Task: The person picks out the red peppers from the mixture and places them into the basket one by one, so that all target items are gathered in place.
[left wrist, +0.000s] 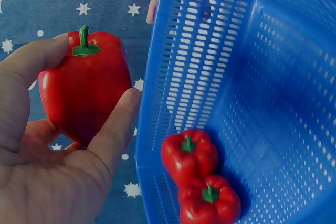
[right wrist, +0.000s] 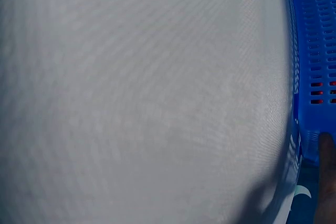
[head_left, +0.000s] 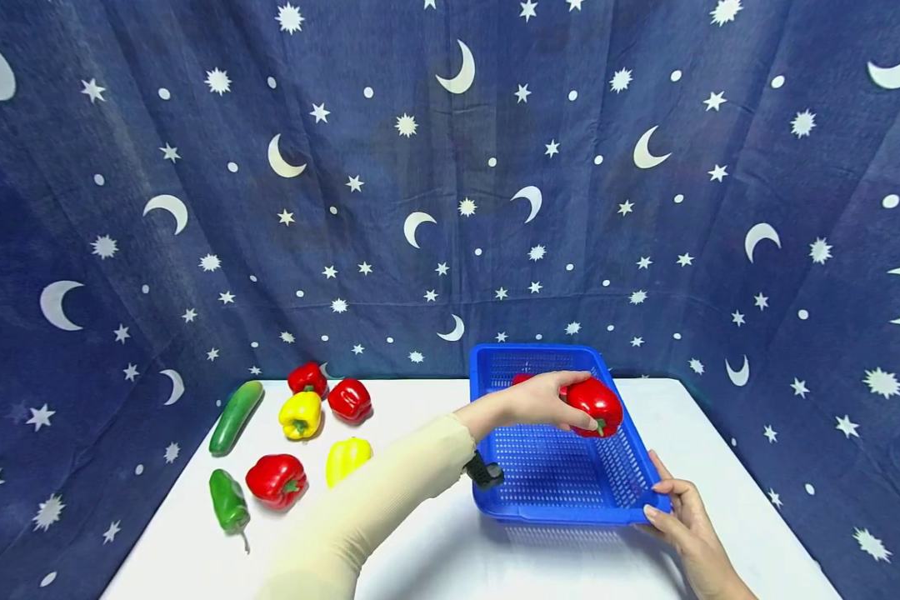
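Taking the clock from the head view, the left hand (head_left: 543,400) has its thumb and fingers closed round a red pepper (head_left: 597,407), which hangs toward the 2 o'clock side of the blue basket (head_left: 540,515); how high it is above the rim is hard to judge. The right hand (head_left: 692,529) pinches the basket's corner at 4 o'clock, so neither of the hands is free. Inside the basket, the left wrist view shows two other red peppers (left wrist: 190,156) touching each other near one wall. At 9 o'clock from the basket, well apart from it, more vegetables lie on the surface (head_left: 420,546): a cucumber (head_left: 236,418), a green pepper (head_left: 228,502), three loose red peppers (head_left: 276,481) and two yellow peppers (head_left: 300,415). The step in hand looks like bringing the held pepper into the basket while the other hand steadies it. From here, a sound move would call for keeping that corner firmly held, centring the pepper toward the bare floor at 6 o'clock, lowering it below the rim, and loosening the fingers only once it is supported.
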`<state>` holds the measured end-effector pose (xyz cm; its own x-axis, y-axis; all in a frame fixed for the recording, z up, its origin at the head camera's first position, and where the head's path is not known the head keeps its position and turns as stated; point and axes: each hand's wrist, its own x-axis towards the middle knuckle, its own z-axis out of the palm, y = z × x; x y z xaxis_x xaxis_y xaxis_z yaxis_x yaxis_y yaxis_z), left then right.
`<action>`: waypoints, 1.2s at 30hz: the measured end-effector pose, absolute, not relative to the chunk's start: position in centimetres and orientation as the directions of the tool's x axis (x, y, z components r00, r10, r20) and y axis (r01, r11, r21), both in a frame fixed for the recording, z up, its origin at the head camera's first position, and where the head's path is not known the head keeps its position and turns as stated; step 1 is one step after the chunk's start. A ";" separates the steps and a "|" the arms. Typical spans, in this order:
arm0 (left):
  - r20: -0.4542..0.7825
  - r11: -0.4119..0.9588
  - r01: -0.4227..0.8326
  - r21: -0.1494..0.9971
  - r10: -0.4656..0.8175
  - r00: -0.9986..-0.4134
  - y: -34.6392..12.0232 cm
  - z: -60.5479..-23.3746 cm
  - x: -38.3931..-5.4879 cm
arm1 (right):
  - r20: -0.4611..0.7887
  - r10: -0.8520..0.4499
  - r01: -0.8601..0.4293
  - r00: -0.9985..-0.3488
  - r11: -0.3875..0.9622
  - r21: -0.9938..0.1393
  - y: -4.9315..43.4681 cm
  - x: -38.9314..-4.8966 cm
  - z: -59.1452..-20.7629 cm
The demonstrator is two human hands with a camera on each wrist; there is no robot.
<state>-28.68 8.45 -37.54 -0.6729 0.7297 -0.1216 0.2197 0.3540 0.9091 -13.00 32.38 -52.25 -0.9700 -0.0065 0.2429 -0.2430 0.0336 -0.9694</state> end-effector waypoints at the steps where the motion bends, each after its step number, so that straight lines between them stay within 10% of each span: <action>1: -0.123 0.355 0.219 0.909 0.730 -0.672 8.7 -37.6 -28.7 | 0.240 -0.008 -0.240 -0.971 0.035 -0.970 32.4 -13.0 -52.3; 36: -0.270 0.537 0.120 0.835 0.590 -0.761 12.0 -42.5 -29.9 | 0.218 -0.009 -0.218 -0.976 0.072 -0.973 32.7 -13.0 -52.4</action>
<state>-29.90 11.98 -42.49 -0.7612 0.5898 -0.2697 0.1198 0.5365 0.8353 -12.99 32.71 -52.41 -0.9760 -0.0089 0.2178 -0.2179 0.0723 -0.9733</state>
